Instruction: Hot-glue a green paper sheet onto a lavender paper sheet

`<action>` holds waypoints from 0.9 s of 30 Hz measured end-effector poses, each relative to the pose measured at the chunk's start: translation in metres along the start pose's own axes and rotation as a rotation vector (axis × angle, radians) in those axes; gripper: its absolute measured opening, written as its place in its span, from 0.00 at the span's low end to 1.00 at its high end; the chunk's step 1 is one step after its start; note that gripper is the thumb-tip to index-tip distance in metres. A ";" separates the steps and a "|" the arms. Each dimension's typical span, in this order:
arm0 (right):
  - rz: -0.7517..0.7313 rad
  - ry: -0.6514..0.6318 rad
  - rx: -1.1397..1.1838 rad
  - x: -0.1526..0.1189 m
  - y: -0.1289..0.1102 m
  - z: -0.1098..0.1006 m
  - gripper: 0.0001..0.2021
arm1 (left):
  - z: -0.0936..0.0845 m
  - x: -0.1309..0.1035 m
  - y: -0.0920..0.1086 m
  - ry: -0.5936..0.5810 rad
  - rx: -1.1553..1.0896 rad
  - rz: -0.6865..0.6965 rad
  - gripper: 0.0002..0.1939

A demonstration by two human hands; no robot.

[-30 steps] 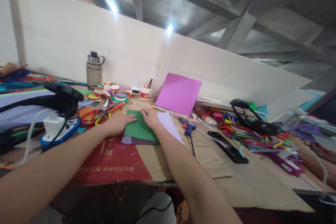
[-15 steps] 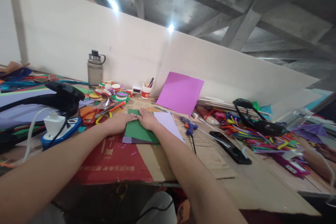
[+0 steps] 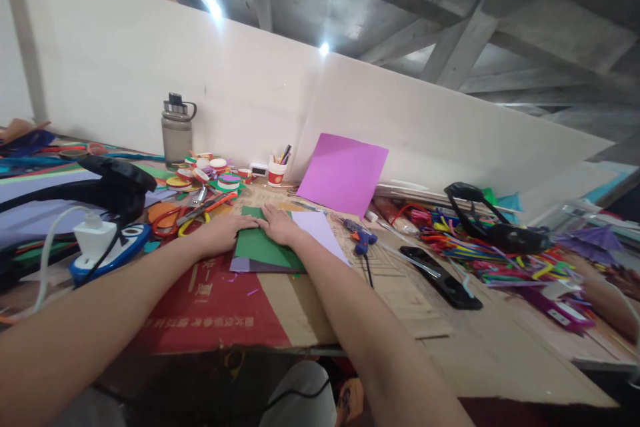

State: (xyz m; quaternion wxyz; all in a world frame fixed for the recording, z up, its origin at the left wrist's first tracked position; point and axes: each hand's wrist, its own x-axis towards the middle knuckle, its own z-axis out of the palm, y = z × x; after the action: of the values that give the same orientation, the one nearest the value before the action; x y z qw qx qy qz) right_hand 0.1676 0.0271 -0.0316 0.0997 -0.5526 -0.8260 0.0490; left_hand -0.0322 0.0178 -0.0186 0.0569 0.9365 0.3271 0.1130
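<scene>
A green sheet of paper (image 3: 267, 255) lies over lavender paper (image 3: 320, 230) on the cardboard in front of me. My right hand (image 3: 279, 225) rests flat on the green sheet, fingers stretched away from me. From the left, my left hand (image 3: 234, 232) reaches over the sheet's left side, its fingers laid on the paper and their tips close to my right hand. Dark paper shows along the stack's near edge. Just right of the stack lies a blue glue gun (image 3: 361, 239); scissors with orange handles (image 3: 167, 221) lie left of my left hand.
A purple sheet (image 3: 345, 173) leans on the white partition. At the back left stand a water bottle (image 3: 177, 133) and rolls of tape (image 3: 217, 167). A black phone (image 3: 440, 277) lies to the right, before colourful pipe cleaners (image 3: 475, 260). Another person's arm (image 3: 607, 300) shows far right.
The view has shifted slightly. Both hands stay on the green sheet with hardly any movement.
</scene>
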 end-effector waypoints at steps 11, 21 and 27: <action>0.200 0.010 0.036 -0.004 -0.010 -0.004 0.40 | 0.008 0.003 -0.011 0.013 -0.023 -0.031 0.26; 0.327 0.220 -0.014 -0.008 -0.003 -0.002 0.39 | -0.002 0.000 -0.002 -0.002 -0.029 -0.010 0.24; 0.050 -0.059 0.039 -0.004 0.008 -0.004 0.37 | 0.003 0.000 -0.005 0.017 0.002 -0.049 0.27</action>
State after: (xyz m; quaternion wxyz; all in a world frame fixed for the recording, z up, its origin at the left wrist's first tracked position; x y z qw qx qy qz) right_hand 0.1771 0.0266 -0.0302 0.0848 -0.5695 -0.8133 0.0837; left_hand -0.0346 0.0218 -0.0225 0.0560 0.9272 0.3505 0.1194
